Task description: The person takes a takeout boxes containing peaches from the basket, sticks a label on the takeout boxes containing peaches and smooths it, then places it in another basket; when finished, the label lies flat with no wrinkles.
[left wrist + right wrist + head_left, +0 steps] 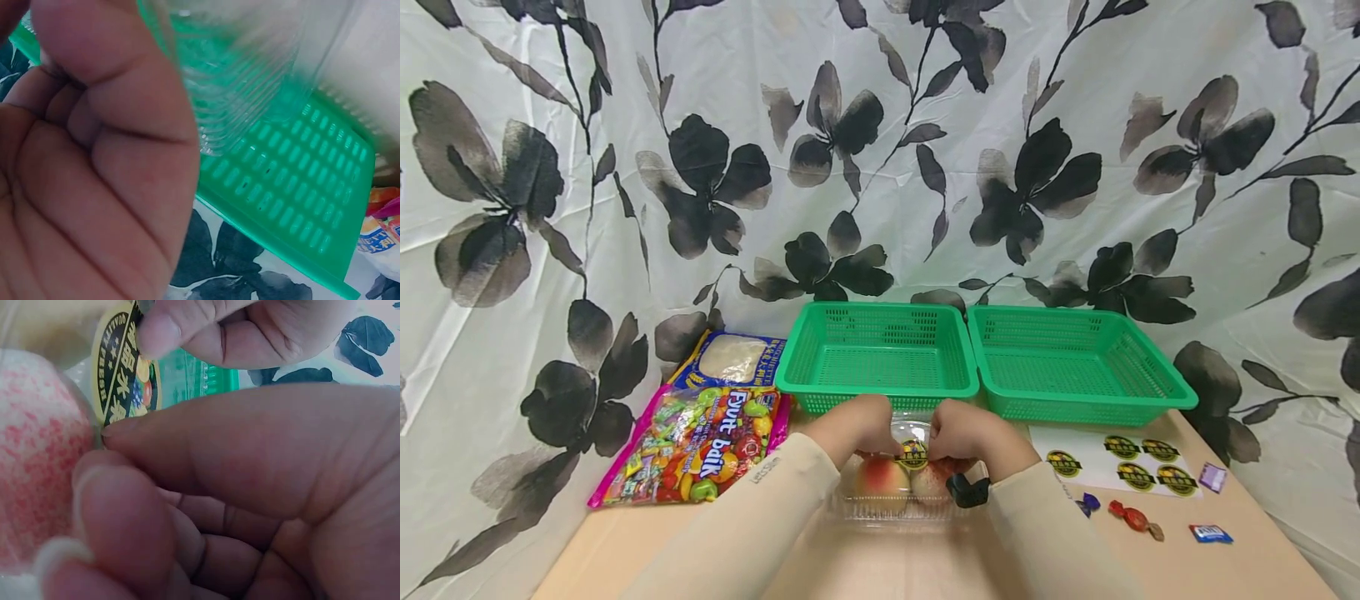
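Note:
A clear plastic clamshell box (891,514) holds two peaches, a red-blushed one (882,479) on the left and a speckled one (929,485) on the right. Over its front lies a round black-and-gold fruit sticker (912,455). My left hand (867,427) pinches the sticker's left edge, fingers curled. From the other side my right hand (961,430) pinches its near edge between thumb and forefinger. The right wrist view shows both thumbs at the sticker (112,369), beside the speckled peach (37,456). Whether the sticker touches the box everywhere is hidden.
Two green baskets (880,390) (1082,410) stand behind the box. On the left lie a fruit candy bag (700,446) and a blue pasta bag (733,358). A sticker sheet (1101,477), wrapped candies (1131,518) and small packets (1210,533) are at right.

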Tool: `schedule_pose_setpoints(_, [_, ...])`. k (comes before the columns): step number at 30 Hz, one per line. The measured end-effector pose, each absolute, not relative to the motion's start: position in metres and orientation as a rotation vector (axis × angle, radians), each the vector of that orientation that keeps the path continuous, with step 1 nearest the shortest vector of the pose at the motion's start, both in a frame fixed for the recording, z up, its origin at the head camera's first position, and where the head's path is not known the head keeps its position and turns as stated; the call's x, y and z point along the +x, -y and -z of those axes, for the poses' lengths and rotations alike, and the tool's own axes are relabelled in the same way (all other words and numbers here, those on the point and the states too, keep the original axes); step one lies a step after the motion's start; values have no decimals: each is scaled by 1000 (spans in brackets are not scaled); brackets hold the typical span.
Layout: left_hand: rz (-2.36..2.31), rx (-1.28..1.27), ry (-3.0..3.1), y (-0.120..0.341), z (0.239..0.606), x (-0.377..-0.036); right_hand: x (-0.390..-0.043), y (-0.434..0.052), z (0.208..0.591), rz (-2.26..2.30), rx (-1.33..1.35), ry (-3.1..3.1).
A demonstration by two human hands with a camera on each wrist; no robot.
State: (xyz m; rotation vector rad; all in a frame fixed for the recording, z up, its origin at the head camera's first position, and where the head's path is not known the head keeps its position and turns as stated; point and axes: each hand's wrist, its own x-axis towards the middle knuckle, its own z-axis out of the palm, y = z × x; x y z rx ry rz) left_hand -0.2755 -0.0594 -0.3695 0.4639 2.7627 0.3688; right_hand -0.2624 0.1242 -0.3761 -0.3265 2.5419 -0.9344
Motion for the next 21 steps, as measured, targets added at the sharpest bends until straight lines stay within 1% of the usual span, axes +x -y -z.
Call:
schedule_pose_setpoints(7, [-372,422,-2799,57,371,-276,-265,-122,374,846,-328,-2569])
schedule_pose_setpoints(12, [-368,435,-2849,56,372,-275,-266,-123,374,827,-272,-2591])
schedule_pose_setpoints(15, [-388,442,-2879,59,373,-273,-266,-126,374,847,-284,-2592])
schedule_pose_setpoints(21, [-467,562,-2918,73,373,-264,-265,-147,373,1022,-352,-2564])
